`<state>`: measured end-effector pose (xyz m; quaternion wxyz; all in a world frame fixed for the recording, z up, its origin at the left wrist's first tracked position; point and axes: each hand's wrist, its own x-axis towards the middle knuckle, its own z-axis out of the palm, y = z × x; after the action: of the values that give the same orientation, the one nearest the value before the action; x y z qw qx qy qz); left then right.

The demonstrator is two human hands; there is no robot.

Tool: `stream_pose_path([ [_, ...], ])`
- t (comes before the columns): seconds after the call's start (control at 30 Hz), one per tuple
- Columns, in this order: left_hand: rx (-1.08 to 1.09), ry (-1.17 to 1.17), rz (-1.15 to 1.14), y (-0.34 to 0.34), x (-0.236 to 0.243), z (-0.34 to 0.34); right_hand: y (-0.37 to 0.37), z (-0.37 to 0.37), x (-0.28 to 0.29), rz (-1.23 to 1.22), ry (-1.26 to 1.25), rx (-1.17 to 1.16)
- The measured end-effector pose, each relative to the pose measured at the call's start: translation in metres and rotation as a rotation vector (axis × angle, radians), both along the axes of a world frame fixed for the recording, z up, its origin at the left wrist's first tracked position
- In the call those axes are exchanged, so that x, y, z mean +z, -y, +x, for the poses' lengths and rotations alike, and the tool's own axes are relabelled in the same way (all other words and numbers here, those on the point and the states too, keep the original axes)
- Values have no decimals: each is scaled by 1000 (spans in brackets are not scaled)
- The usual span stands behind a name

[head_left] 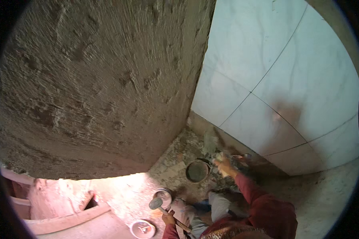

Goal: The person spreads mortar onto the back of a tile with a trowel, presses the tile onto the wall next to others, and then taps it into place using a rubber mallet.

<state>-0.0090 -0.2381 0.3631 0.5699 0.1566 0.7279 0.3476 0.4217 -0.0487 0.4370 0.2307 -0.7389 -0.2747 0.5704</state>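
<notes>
My left hand [168,217] is closed round the wooden handle of a mallet [156,203]; the mallet's dull grey-green head points up and to the left. My right hand [226,169], at the end of a dark red sleeve, reaches forward beside a black bucket [197,171]. Its fingers look bent round something pale, too small and blurred to name. Grey, wet-looking material fills the bucket. Just left of my knees stands a smaller bucket [162,194], partly behind the mallet head.
Rough grey mortar covers the wall [103,87] at left. Large white marbled tiles [279,59] line the right wall above a bare strip. Rubble litters the corner floor [175,159]. A white bowl [143,229] holding small pieces sits at lower left, near a curved ledge [68,220].
</notes>
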Motion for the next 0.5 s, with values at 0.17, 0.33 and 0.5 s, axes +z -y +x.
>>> stream_pose_path([
  [0.17, -381, -205, 296, -69, 102, -55, -110, -22, 245, 800, -85, -284],
  [0.33, -637, -599, 186, -32, 117, -124, -222, -20, 441, 1144, 151, -128],
  [0.5, -610, -524, -247, 50, 105, -104, -265, 20, 559, 1288, 225, -113],
])
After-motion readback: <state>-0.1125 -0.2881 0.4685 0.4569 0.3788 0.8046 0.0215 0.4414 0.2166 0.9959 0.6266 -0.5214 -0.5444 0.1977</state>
